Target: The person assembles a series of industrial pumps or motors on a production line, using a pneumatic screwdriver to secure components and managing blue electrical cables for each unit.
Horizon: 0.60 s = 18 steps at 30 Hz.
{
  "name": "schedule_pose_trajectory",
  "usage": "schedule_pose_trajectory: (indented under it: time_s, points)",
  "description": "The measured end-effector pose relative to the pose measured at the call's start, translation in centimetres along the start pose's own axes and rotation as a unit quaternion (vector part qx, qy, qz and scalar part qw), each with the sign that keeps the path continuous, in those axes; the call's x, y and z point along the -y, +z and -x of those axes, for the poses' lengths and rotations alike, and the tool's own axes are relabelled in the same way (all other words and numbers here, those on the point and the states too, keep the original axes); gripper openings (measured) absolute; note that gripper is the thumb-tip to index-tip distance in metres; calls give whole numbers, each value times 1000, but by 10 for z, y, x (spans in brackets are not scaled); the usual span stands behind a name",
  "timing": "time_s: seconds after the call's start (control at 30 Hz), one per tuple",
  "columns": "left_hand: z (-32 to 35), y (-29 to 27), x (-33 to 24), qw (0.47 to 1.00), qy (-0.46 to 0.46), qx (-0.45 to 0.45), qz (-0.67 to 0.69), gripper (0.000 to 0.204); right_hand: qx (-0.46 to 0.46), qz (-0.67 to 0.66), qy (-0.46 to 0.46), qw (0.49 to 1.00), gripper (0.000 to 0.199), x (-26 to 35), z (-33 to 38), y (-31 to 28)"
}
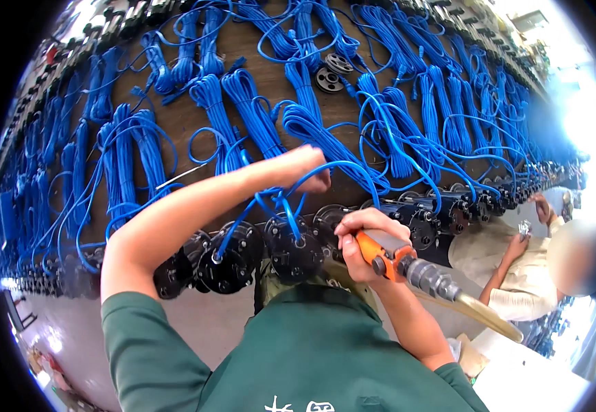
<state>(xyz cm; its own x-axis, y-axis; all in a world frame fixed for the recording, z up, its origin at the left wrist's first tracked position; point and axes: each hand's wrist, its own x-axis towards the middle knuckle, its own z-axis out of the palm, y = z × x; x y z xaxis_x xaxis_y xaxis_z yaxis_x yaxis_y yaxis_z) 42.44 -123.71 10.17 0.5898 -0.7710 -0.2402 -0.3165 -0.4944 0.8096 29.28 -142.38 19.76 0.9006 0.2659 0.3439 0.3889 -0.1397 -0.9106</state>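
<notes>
While my left hand (306, 168) reaches out over the brown wooden table (188, 117), its grip is curled narrow around a thin blue cable (325, 167) that loops down toward the round black metal unit (289, 248) just below it. My right hand (361, 237) sits just right of that unit, its grip wrapped fully around an orange-bodied pneumatic screwdriver (388, 255) with a grey metal coupling and a tan hose trailing away from the unit toward the lower right. I cannot tell whether the tool's tip touches the unit, since my fingers hide it. More round black units run in a row to either side of that one along the table edge. Beyond it, bundles of coiled blue cable (250, 110) cover the table, with two small black discs (333, 72) lying among them farther back. Well right of the unit, another person in a cream shirt (517, 275) holds a small shiny part.
</notes>
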Motion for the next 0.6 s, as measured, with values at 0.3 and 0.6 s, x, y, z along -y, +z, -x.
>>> schedule_pose_trajectory:
  time_s: [0.3,0.6]
  points:
    - [96,35,-176,642,66,-762,-60,4,28,-234,-72,969,45,65,12,-88]
    - [-18,326,-154,726,-206,-503,421,29,124,-325,-127,929,48,94,53,-178]
